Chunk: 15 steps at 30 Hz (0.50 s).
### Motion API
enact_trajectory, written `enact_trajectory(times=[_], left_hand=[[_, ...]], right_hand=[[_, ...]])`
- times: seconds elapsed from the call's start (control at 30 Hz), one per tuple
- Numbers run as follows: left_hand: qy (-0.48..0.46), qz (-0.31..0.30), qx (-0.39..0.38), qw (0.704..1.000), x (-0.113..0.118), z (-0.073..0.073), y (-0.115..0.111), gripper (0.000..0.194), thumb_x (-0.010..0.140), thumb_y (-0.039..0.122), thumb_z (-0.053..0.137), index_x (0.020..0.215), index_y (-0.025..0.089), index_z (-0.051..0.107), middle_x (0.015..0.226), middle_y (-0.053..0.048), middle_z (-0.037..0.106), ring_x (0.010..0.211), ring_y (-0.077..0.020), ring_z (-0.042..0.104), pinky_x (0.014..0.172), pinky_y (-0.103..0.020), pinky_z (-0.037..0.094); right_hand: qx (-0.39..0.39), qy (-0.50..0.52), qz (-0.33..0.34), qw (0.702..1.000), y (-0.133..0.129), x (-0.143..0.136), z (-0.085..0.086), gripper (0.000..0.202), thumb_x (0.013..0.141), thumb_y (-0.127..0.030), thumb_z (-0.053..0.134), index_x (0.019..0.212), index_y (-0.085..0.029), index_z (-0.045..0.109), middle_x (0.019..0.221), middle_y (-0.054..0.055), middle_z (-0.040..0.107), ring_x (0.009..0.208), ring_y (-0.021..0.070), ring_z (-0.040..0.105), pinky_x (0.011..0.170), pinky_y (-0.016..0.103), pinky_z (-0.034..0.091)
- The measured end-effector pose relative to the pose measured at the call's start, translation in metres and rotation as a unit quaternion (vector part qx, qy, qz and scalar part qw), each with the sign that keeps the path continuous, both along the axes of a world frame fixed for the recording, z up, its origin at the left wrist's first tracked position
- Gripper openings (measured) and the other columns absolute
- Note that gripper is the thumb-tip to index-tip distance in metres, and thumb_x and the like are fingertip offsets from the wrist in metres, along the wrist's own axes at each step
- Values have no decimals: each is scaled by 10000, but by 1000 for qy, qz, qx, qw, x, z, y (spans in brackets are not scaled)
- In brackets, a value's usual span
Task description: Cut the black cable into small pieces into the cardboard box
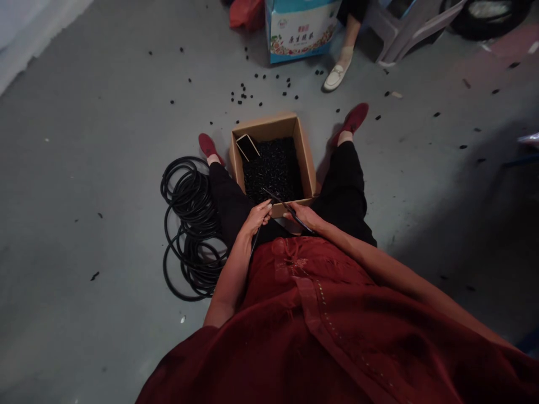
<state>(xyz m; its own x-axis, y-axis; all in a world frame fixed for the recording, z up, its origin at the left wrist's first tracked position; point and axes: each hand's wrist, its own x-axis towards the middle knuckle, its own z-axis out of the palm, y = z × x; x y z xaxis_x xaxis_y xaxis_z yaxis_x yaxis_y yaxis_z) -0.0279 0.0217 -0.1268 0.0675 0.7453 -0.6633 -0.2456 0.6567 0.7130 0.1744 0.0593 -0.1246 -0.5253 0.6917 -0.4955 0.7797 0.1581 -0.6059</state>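
From afar, I saw the carton (304,160) open above, both hands (257,217) crowding its near rim. Legs (343,182) flanked it; coiled hose (189,225) lay leftward.

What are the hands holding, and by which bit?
The right hand holds a tool, seemingly scissors, by its handle end. The left hand pinches a black tube, apparently near one end.

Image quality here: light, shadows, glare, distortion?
Head view: dim overall, dark shadow on the floor at right; head view: black pieces in the box largely blend together, no strong glare; head view: wide-angle stretch, red shirt looming large at the bottom.
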Motion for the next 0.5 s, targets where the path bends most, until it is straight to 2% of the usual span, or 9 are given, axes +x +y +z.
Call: enact_trajectory(times=[0.33,0.5], left_hand=[[24,-6,-36,999,3,-3,9,506,893,254,591,1371,132,478,649,44,480,436,-14,378,384,-128,228],[34,-10,-52,998,5,-5,17,372,888,248,595,1237,119,572,628,45,471,412,-10,370,379,-129,218]], right_hand=[[-4,-45,-4,999,5,-2,-10,351,916,-459,488,1170,-223,539,1045,115,691,921,261,646,693,275,398],[-10,-69,-10,997,10,-4,-18,414,901,-528,481,1158,-215,563,1001,130,697,898,277,649,691,295,415]])
